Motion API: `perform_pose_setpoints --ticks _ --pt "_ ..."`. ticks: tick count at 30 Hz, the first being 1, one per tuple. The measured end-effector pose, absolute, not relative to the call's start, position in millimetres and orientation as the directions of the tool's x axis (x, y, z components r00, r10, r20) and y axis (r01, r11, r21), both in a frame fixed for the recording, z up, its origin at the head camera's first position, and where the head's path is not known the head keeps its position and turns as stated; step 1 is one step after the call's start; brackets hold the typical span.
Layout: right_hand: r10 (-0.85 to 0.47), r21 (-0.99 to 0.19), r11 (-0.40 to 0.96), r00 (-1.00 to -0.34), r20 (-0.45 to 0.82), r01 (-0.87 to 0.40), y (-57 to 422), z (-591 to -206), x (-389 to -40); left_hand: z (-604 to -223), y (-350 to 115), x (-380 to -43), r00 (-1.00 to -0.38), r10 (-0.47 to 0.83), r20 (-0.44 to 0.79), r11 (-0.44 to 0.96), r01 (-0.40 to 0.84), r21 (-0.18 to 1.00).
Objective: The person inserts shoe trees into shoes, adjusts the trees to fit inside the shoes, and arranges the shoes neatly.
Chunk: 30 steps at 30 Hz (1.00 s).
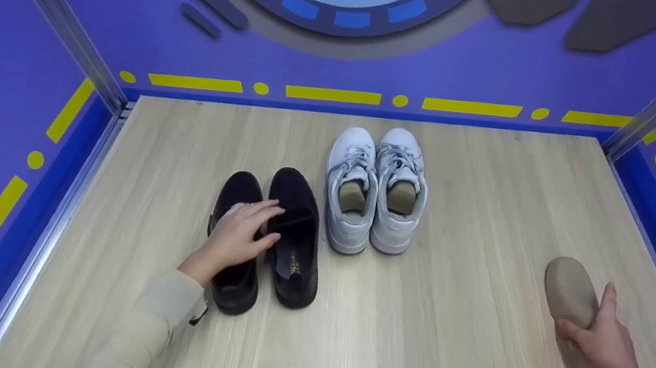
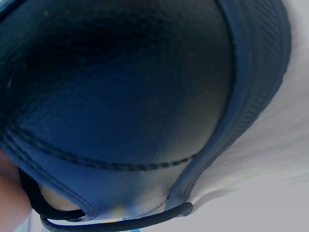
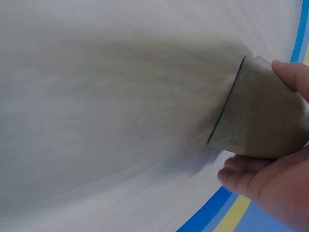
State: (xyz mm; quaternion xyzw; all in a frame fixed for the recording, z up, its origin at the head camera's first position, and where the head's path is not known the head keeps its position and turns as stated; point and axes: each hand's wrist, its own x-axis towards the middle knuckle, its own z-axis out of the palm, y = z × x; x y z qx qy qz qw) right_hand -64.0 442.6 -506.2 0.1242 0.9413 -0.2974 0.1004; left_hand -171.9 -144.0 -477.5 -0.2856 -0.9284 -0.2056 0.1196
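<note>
My left hand point(image 1: 239, 235) lies over the left black shoe point(image 1: 242, 188), its fingers extended toward the right black shoe point(image 1: 307, 270) beside it. In the left wrist view, dark stitched leather point(image 2: 120, 96) fills most of the picture, with a ridged sole edge and a strap. Far to the right, my right hand point(image 1: 611, 345) holds a beige rounded thing point(image 1: 571, 289) between thumb and fingers. From the right wrist view this beige thing has smooth sides and a thin dark edge, close over the floor; its far end is hidden by the hand.
Two white lace-up sneakers point(image 1: 350, 231) stand side by side near the back, just right of the black shoes, with beige inside them. The light wood-grain floor point(image 1: 474, 228) is bounded by blue-purple panels point(image 1: 330, 70) with yellow markings at the back and both sides.
</note>
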Motion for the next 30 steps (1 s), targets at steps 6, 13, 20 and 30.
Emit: perform_pose_setpoints --ticks 6,13,20,30 --pt "0.194 -0.54 0.79 -0.954 -0.227 0.289 434.3 -506.9 -63.4 -477.3 -144.2 -172.5 -0.812 0.484 0.326 0.754 0.576 0.315" --pt "0.221 -0.553 0.779 -0.955 -0.2 0.296 425.0 -499.6 -67.7 -474.3 -143.6 -171.7 -0.822 0.481 0.305 0.757 0.565 0.328" --pt "0.205 -0.543 0.805 -0.971 -0.121 0.238 412.3 -491.5 -72.7 -475.0 -143.7 -171.4 -0.822 0.478 0.311 0.764 0.563 0.315" --pt "0.225 -0.566 0.807 -0.974 0.027 0.171 397.3 -483.2 -78.1 -475.6 -143.5 -171.1 -0.818 0.473 0.328 0.759 0.567 0.32"
